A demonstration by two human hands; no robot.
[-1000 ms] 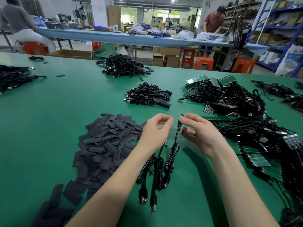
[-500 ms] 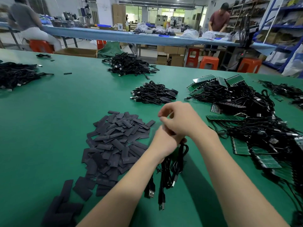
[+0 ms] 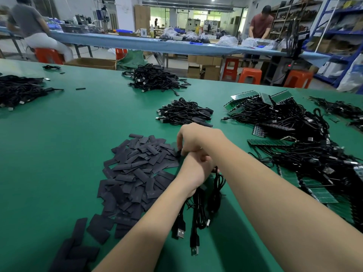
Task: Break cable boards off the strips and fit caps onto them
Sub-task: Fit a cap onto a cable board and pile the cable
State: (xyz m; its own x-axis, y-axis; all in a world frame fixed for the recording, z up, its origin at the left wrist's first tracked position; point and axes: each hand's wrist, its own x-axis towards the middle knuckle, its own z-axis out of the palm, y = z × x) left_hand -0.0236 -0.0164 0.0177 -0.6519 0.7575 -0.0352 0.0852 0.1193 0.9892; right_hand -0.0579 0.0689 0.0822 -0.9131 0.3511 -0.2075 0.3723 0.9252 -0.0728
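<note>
A heap of flat black caps (image 3: 135, 173) lies on the green table (image 3: 68, 134), left of centre. My left hand (image 3: 193, 171) grips a bunch of black USB cables (image 3: 198, 213) whose plugs hang toward me. My right hand (image 3: 196, 139) crosses over the left wrist and reaches to the heap's right edge, its fingertips pinching a black cap (image 3: 179, 153). Green board strips (image 3: 269, 142) tangled with black cables (image 3: 306, 154) fill the table's right side.
Piles of finished black cables lie at centre back (image 3: 184, 112), further back (image 3: 155, 78) and at the far left (image 3: 17, 91). Another cable pile (image 3: 339, 108) is at the right edge. Two people work at a long blue bench (image 3: 137, 43) beyond, with orange stools (image 3: 250, 75).
My right hand left the cable end, crossed over my left wrist and reached left to the cap heap, closing its fingertips on a cap. The left hand drew in, still gripping the cables.
</note>
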